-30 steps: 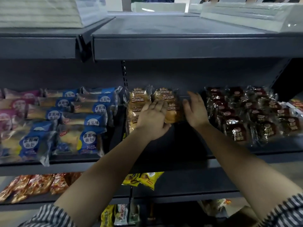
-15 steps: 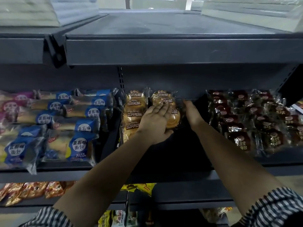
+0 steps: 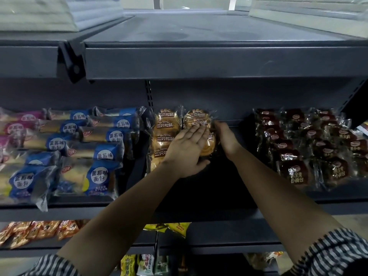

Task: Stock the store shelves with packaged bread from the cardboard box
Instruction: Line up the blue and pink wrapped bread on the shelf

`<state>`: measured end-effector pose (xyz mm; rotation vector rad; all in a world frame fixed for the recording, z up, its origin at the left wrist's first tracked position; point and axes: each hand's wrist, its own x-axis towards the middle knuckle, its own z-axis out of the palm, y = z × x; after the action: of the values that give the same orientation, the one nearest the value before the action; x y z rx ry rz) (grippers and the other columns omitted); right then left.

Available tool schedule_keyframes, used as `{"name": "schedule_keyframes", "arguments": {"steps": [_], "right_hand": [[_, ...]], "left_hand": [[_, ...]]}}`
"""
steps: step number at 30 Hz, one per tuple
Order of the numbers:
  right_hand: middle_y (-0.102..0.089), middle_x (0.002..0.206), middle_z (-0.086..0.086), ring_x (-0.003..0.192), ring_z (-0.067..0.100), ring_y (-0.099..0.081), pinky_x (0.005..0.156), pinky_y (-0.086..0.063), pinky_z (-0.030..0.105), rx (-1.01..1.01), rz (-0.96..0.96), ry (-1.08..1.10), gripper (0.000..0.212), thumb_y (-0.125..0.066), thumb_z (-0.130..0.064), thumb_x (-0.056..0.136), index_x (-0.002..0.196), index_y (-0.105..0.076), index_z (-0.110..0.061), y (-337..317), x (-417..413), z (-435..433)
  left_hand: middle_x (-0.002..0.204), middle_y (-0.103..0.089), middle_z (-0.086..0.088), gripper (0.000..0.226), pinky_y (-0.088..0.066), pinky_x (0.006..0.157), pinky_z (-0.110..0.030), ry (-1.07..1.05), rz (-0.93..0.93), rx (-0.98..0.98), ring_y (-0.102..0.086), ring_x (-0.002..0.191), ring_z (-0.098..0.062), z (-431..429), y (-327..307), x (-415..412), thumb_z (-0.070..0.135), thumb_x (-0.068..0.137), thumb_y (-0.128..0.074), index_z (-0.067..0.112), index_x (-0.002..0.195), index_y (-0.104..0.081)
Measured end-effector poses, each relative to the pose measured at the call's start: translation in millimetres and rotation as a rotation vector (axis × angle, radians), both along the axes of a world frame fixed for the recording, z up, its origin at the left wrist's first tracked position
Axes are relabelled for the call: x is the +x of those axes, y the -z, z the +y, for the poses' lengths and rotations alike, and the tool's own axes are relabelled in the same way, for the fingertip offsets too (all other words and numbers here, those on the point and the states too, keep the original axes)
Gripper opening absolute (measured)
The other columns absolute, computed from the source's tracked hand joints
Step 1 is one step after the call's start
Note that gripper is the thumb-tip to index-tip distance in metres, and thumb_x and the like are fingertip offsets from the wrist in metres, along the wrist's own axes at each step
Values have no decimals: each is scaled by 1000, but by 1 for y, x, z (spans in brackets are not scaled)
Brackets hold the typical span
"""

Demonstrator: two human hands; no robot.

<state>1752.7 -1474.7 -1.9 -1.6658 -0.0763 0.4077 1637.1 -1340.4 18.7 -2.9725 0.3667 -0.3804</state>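
Note:
Two columns of golden round bread packs (image 3: 166, 128) lie on the middle shelf (image 3: 219, 204), just right of the upright. My left hand (image 3: 187, 150) lies flat on the front packs of the right column (image 3: 197, 118), fingers straight and pointing to the back. My right hand (image 3: 227, 137) is at the right side of that column, its fingers curled against the wrapper edge. The cardboard box is out of view.
Blue and purple bread packs (image 3: 99, 154) fill the shelf to the left. Dark red bread packs (image 3: 302, 148) lie at the right, with bare dark shelf between them and my hands. An overhanging upper shelf (image 3: 219, 60) sits above. Snack packs (image 3: 39, 230) line the lower shelf.
Both hands have slid further back along the right column of golden packs. The camera has come closer to the shelf.

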Motion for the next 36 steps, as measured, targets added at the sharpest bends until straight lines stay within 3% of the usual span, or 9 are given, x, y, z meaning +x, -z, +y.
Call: {"name": "schedule_keyframes", "arguments": {"steps": [3, 7, 12, 18, 21, 25, 27, 31, 36], "right_hand": [[-72, 111, 4, 105, 22, -67, 101, -47, 48, -35, -24, 4, 63, -36, -67, 83, 112, -71, -23, 0, -1, 1], [-56, 124, 0, 115, 18, -53, 101, -40, 32, -150, -162, 124, 57, -29, -53, 100, 134, -55, -15, -15, -21, 2], [-53, 140, 7, 127, 23, -50, 110, -38, 40, -151, -216, 127, 55, -31, -51, 101, 139, -51, -17, -9, -26, -5], [-45, 148, 9, 136, 21, -41, 101, -27, 21, -264, -332, 89, 50, -30, -40, 105, 144, -44, -13, -5, -43, -21], [-42, 150, 8, 139, 20, -36, 100, -22, 17, -337, -445, 36, 45, -31, -30, 106, 146, -41, -11, -7, -57, -30], [-53, 136, 15, 130, 28, -46, 97, -32, 22, -479, -605, -32, 38, -41, -12, 100, 137, -47, -8, -4, -74, -44], [-49, 138, 19, 128, 30, -47, 100, -36, 27, -585, -663, -79, 53, -49, -5, 93, 145, -38, -9, -5, -86, -50], [-37, 149, 17, 131, 30, -44, 101, -42, 36, -729, -760, -145, 75, -55, -8, 89, 154, -20, -16, -6, -111, -55], [-26, 157, 16, 142, 30, -32, 109, -36, 36, -835, -803, -179, 71, -54, -14, 91, 154, -21, -14, 3, -139, -66]], "left_hand": [[165, 3, -5, 91, 6, 122, -34, 3, 10, -5, 3, 152, -18, 0, 0, 0, 63, 94, -38, 13, 157, 3], [165, 2, -6, 90, 5, 122, -34, 11, 5, -2, 1, 152, -18, -1, -1, -1, 63, 94, -38, 12, 157, 2], [165, 1, -7, 89, 3, 123, -35, 2, 5, 14, 0, 152, -19, -1, -3, -3, 62, 94, -38, 12, 157, 1], [165, 1, -7, 89, 3, 123, -35, -24, -4, 21, 0, 152, -20, -8, -1, -15, 60, 94, -39, 11, 157, 1], [165, 4, -7, 89, 6, 121, -33, -29, -9, 0, 3, 152, -19, -15, -1, -24, 59, 95, -40, 11, 157, 2], [165, -1, -7, 86, 4, 122, -34, -35, -13, -29, 1, 152, -19, -26, 0, -38, 58, 95, -40, 12, 157, 0], [165, -3, -7, 85, 3, 123, -34, -28, -13, -33, 0, 152, -19, -31, 1, -45, 58, 95, -40, 11, 157, -3], [165, -2, -7, 84, 2, 122, -33, -13, -5, -38, 0, 152, -19, -39, 5, -61, 56, 96, -40, 11, 157, -4], [165, 0, -6, 83, 3, 120, -32, 15, 26, -39, 1, 152, -18, -48, 11, -83, 54, 96, -40, 11, 157, -4]]}}
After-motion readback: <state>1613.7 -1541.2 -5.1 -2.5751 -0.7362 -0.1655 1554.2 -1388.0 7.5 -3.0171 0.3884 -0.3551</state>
